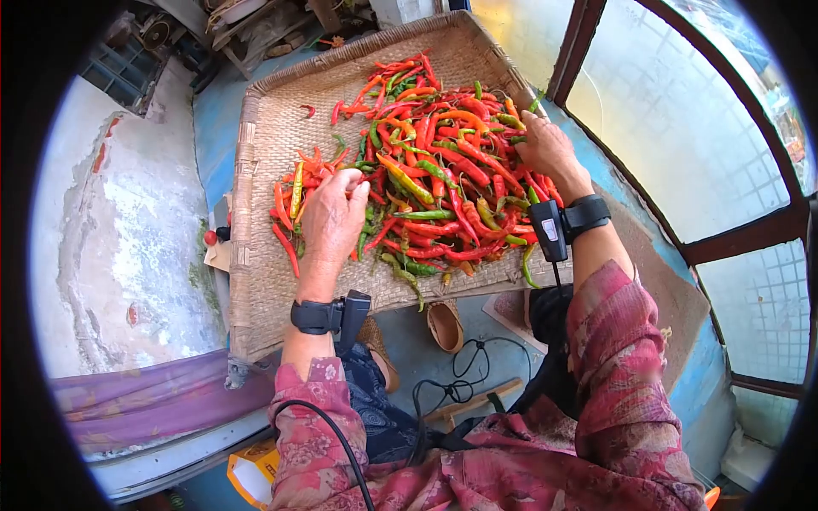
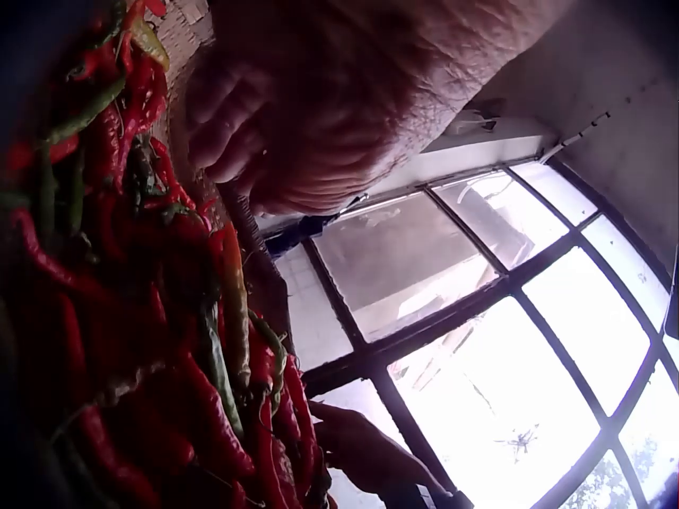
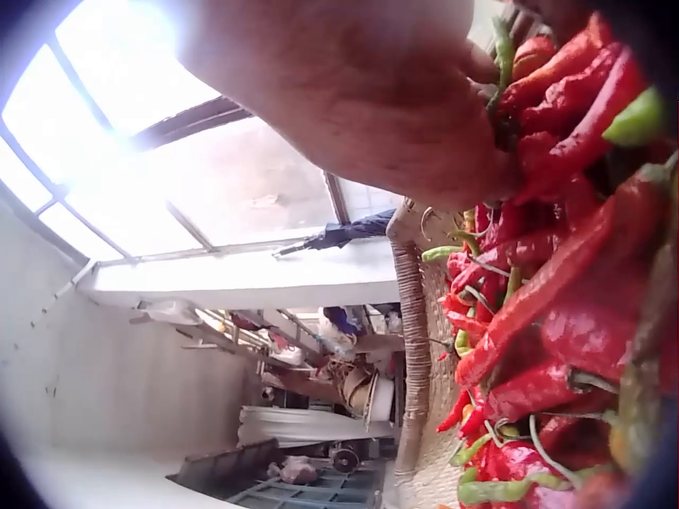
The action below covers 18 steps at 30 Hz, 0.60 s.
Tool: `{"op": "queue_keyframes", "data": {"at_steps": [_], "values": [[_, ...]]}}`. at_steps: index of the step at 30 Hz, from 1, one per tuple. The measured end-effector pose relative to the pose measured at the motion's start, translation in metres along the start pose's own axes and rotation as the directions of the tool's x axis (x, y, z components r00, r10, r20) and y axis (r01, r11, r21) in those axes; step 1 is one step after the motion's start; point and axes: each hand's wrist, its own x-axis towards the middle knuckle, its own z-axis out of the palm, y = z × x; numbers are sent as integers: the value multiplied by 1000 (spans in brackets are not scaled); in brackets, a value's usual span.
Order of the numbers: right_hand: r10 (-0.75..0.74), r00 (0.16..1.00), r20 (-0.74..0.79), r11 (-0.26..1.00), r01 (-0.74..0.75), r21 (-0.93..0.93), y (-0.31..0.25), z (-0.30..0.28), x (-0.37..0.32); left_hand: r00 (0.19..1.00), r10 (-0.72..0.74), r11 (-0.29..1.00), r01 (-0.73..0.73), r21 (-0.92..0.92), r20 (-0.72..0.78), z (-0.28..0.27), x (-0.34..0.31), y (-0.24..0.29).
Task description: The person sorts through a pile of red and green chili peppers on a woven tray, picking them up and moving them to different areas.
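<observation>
Red, orange and green chili peppers (image 1: 460, 162) lie heaped in a wide woven tray (image 1: 281, 111). My left hand (image 1: 332, 217) is over the left part of the heap, fingers curled toward the peppers. In the left wrist view its curled fingers (image 2: 228, 122) show nothing between them. At the right edge of the heap is my right hand (image 1: 550, 149), its fingers bent. It pinches a green chili pepper (image 3: 501, 64), seen at its fingers in the right wrist view, while red peppers lie right beside the hand.
Framed window panes (image 1: 682, 111) stand close on the right, and a worn white wall (image 1: 128, 238) is on the left. Beneath the tray's near edge are a shoe (image 1: 445, 326), a black cable (image 1: 456, 390) and a wooden piece (image 1: 477, 404).
</observation>
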Motion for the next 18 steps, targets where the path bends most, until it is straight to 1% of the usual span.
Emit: {"op": "queue_keyframes", "data": {"at_steps": [1, 2, 3, 4, 5, 6, 7, 8, 9, 11, 12, 14, 15, 16, 17, 18], "values": [[33, 999, -27, 999, -32, 44, -1, 1, -1, 1000, -12, 997, 13, -73, 20, 3, 0, 3], [32, 999, -27, 998, -31, 46, 1, 1, 0, 999, -25, 989, 30, -144, 42, 6, 0, 5], [17, 1000, 13, 994, -18, 107, 4, 1, 3, 997, -38, 973, 52, -226, 63, 9, -1, 10], [-2, 999, 52, 986, -7, 168, 1, -1, 3, 998, -4, 957, 24, -290, 69, 14, -2, 13], [-26, 1000, 13, 984, 24, 177, -2, -2, 0, 997, 21, 958, 0, -285, 69, 18, -2, 16], [-29, 1000, 12, 984, 27, 179, -5, -4, -2, 996, 47, 959, -25, -283, 70, 21, -3, 19], [-69, 998, -14, 976, 70, 207, -11, -9, -4, 995, 84, 963, -67, -261, 53, 23, -2, 22], [-106, 994, -41, 966, 112, 234, -17, -14, -7, 995, 85, 963, -69, -262, 53, 23, -2, 26], [-105, 994, -42, 966, 111, 232, -24, -19, -10, 997, 64, 962, -51, -270, 40, 22, -1, 32], [-200, 960, -194, 918, 253, 305, -43, -27, -15, 999, 35, 959, -22, -282, 39, 20, 0, 38], [-200, 960, -194, 919, 252, 304, -52, -32, -20, 999, 35, 959, -23, -283, 39, 19, 1, 40], [-213, 935, -285, 814, 331, 477, -72, -45, -33, 998, 44, 924, -21, -382, 51, 19, 0, 44], [-230, 927, -295, 774, 358, 523, -78, -49, -36, 998, 43, 924, -21, -382, 49, 20, 0, 44], [-232, 927, -295, 773, 360, 523, -81, -46, -37, 996, 30, 863, 14, -505, 79, 22, 1, 45], [-233, 950, -206, 646, 310, 698, -84, -41, -37, 994, 23, 785, 51, -617, 112, 22, 1, 46], [-251, 961, -117, 494, 231, 838, -87, -36, -37, 994, 23, 787, 50, -615, 111, 21, 0, 48]]}}
